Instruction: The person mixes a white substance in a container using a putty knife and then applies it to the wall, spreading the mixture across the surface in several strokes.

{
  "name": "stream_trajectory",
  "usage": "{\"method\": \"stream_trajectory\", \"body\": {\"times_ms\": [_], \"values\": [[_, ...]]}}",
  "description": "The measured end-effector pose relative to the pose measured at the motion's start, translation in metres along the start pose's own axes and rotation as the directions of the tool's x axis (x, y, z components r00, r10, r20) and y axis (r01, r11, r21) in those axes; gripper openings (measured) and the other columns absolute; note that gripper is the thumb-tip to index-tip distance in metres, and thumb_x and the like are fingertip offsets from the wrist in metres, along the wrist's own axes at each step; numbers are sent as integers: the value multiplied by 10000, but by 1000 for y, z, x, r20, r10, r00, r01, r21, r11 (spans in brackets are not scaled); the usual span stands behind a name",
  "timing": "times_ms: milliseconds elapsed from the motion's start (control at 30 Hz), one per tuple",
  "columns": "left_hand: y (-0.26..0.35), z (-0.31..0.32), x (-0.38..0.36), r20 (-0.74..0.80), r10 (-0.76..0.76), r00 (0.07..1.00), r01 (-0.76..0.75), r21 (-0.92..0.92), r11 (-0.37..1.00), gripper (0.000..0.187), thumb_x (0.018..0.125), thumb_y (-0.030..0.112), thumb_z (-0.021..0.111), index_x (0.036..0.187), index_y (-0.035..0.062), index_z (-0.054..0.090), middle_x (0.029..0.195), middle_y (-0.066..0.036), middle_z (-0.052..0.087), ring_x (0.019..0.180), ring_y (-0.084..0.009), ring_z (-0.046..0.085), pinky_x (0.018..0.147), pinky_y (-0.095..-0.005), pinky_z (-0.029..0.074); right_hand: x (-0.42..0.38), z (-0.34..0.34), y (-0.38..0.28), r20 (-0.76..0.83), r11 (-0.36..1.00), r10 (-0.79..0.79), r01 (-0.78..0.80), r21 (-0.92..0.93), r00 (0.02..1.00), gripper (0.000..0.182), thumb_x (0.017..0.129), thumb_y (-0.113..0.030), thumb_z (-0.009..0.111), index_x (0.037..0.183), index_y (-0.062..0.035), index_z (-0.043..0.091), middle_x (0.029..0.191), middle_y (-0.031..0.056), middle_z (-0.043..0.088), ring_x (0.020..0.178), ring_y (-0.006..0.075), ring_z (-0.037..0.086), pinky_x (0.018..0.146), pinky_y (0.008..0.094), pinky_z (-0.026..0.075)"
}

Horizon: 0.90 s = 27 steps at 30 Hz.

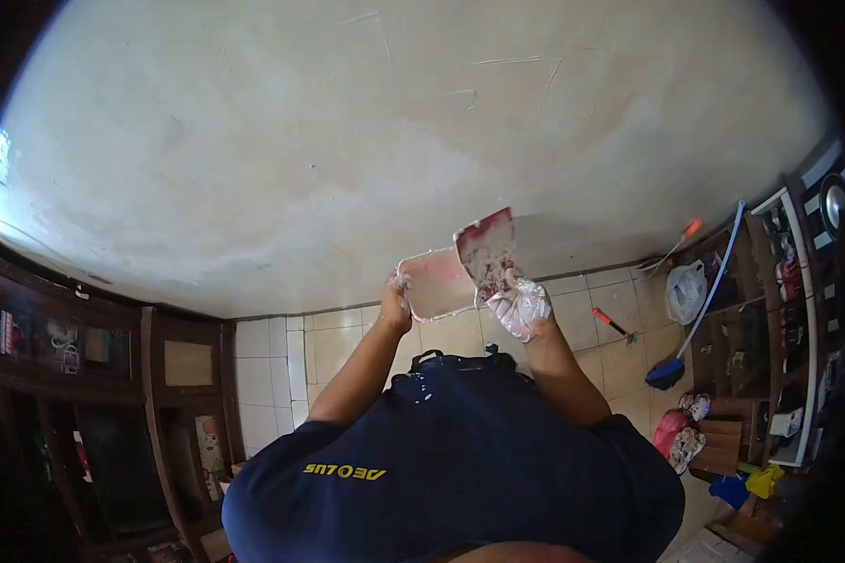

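My left hand (399,302) is closed on the left rim of a shallow rectangular tub (438,291), whose edges are crusted with white paste. In my right hand (523,311), coated with the same white paste, is a flat putty spreader (486,251). Its broad blade, smeared white with dark red patches, points upward and overlaps the tub's right edge. Both things are held in front of my chest, over the tiled floor and close to the wall (347,188), which has pale smeared patches and several thin raised lines.
Dark wooden cabinets (145,357) stand on the left. To the right are a red-handled tool (610,323) on the floor tiles (573,319), a broom (667,372) with a blue handle, a clear plastic bag (686,293) and shelves (732,347) with assorted items.
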<state>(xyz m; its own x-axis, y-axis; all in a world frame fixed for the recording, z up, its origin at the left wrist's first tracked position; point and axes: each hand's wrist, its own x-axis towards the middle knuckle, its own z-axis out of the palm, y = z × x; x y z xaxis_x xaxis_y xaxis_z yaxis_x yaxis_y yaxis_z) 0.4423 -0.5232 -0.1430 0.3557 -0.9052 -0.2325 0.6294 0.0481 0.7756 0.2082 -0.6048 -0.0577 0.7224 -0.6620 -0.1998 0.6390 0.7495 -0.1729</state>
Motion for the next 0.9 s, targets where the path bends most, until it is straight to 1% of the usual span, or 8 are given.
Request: {"method": "stream_trajectory", "body": {"times_ms": [133, 200, 367, 433, 533, 667, 767, 900], "values": [[6, 15, -5, 32, 33, 999, -34, 39, 999, 350, 805, 242, 451, 1076, 43, 549, 1055, -91, 596, 1012, -225, 551, 902, -357, 427, 18, 4, -46, -98, 972, -205, 191, -137, 974, 246, 873, -189, 563, 1082, -64, 529, 1049, 84, 589, 870, 187, 584, 628, 265, 499], [8, 21, -7, 2, 44, 999, -44, 38, 998, 362, 807, 254, 446, 1088, 47, 545, 1064, -90, 594, 1009, -223, 552, 916, -364, 418, 34, -7, -85, -1, 939, -320, 317, -135, 948, 250, 833, -136, 606, 1064, -66, 540, 1008, 40, 596, 874, 148, 575, 652, 249, 486], [-5, -4, -6, -59, 30, 998, -26, 53, 998, 410, 829, 281, 429, 1161, 49, 489, 1130, -101, 564, 1049, -239, 539, 938, -382, 411, 91, 14, -149, 77, 810, -552, 556, -188, 830, 247, 793, -100, 647, 1019, -51, 559, 1025, 64, 582, 964, 169, 537, 751, 321, 472], [1, 5, -11, -29, 27, 999, -25, 67, 997, 423, 827, 287, 431, 1169, 45, 488, 1153, -110, 556, 1081, -245, 526, 948, -386, 406, 119, 6, -163, -79, 700, -670, 594, -396, 738, 288, 789, -112, 659, 1048, -42, 553, 1030, 52, 571, 938, 164, 528, 792, 333, 446], [-1, -1, -12, -7, 35, 999, -35, 32, 999, 429, 823, 290, 433, 1165, 39, 495, 1163, -118, 552, 1098, -252, 519, 948, -389, 410, 145, -35, -170, -208, 709, -690, 590, -385, 694, 316, 783, -127, 673, 1066, -53, 555, 1033, 42, 564, 912, 155, 516, 823, 329, 419], [0, 2, -19, -1, 93, 996, -92, 143, 985, 518, 821, 354, 403, 1229, 39, 456, 1218, -126, 514, 1130, -267, 495, 962, -405, 400, 122, -60, -152, -310, 789, -597, 469, -397, 740, 335, 775, -138, 685, 1078, -75, 555, 1021, 37, 574, 887, 159, 530, 792, 319, 434], [2, 6, -23, -33, 85, 996, -81, 108, 991, 527, 818, 352, 401, 1236, 35, 449, 1228, -130, 506, 1135, -272, 492, 967, -406, 396, 115, -83, -161, -164, 837, -535, 494, -234, 829, 310, 766, -115, 682, 1046, -88, 551, 965, 16, 590, 882, 158, 569, 749, 310, 494], [2, 13, -28, -30, 89, 996, -90, -51, 995, 449, 805, 276, 435, 1176, 26, 472, 1188, -133, 529, 1110, -272, 509, 949, -397, 414, 104, 37, -179, 87, 780, -589, 593, -199, 804, 223, 766, -102, 683, 959, -66, 578, 912, 19, 599, 859, 153, 581, 736, 305, 511]]}}
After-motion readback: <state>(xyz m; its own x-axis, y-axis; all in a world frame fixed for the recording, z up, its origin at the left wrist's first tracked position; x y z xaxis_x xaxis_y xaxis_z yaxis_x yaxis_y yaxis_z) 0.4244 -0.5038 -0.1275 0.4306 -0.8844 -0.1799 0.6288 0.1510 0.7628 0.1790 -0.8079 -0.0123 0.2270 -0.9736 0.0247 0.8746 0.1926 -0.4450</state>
